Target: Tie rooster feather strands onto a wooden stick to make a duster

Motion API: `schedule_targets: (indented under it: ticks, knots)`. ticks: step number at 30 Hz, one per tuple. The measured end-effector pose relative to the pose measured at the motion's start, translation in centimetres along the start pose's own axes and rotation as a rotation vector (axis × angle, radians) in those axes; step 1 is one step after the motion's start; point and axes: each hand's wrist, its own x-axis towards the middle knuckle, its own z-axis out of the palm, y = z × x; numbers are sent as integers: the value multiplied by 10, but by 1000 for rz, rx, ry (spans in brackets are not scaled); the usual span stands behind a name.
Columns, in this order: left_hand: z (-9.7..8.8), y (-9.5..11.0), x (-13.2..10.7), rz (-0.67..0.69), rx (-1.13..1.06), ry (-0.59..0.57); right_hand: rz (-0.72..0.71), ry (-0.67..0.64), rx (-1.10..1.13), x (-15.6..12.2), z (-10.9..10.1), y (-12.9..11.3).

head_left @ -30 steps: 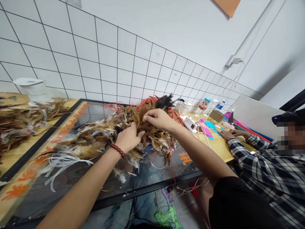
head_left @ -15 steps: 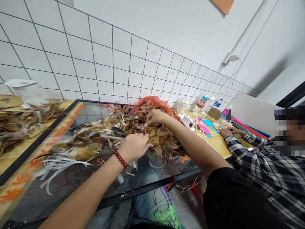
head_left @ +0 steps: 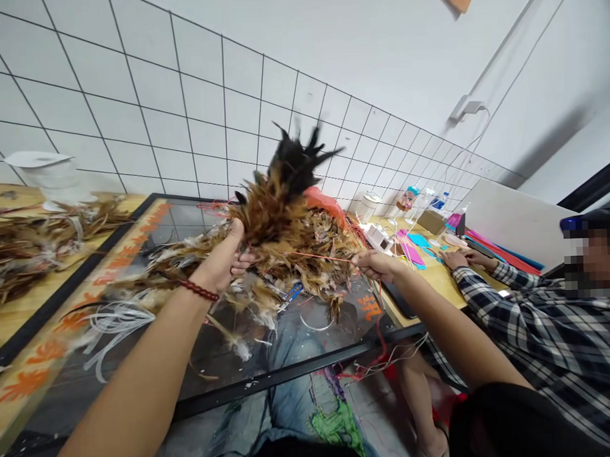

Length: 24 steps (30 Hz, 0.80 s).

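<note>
A bunch of brown and black feathers (head_left: 278,196) stands up from my left hand (head_left: 228,258), which is closed around its base. Off to the right, my right hand (head_left: 376,262) pinches a red string (head_left: 320,256). The string runs taut between the bunch and my right fingers, and a loose length hangs below that hand. Under and behind the bunch lies a pile of loose brown and white feathers (head_left: 325,231). White strips (head_left: 119,321) lie in a bundle at the pile's left.
A glass-topped table with a black frame (head_left: 290,375) carries the feathers. More feathers (head_left: 40,244) lie at far left beside a white container (head_left: 53,177). Red netting (head_left: 327,204) sits behind the pile. At right are a white charger (head_left: 379,238) and a person's plaid sleeve (head_left: 480,292).
My left hand has raised a feather bunch from the pile, its dark tips now pointing up. My right hand has moved right and toward me, drawing the red string out straight.
</note>
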Motion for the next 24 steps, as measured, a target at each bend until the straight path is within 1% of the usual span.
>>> schedule_targets:
  ticks: [1, 2, 4, 6, 9, 12, 14, 16, 19, 21, 24]
  knots:
    - [-1, 4, -2, -84, -127, -78, -20, 17, 44, -4, 2, 8]
    - [-1, 7, -4, -137, -203, -132, -38, 36, 97, -7, 5, 15]
    - [0, 10, -8, -164, -278, -175, -59, 74, 215, -14, 11, 27]
    - [3, 10, -8, -152, -335, -154, -74, 111, 316, -23, 18, 35]
    - [7, 7, -4, -151, -491, -98, -114, 166, 391, -40, 31, 42]
    - [7, 5, 0, -154, -666, -52, -154, 169, 442, -59, 46, 45]
    - [5, 4, 1, -168, -742, -42, -174, 161, 484, -68, 53, 44]
    - [1, 4, 1, -193, -774, -58, -191, 171, 520, -72, 54, 42]
    - [-3, 3, 1, -192, -744, -59, -199, 189, 547, -71, 47, 37]
    - [-4, 2, 1, -163, -675, -43, -192, 195, 562, -69, 41, 35]
    - [-2, 1, 1, -128, -533, -58, -182, 204, 581, -67, 36, 38]
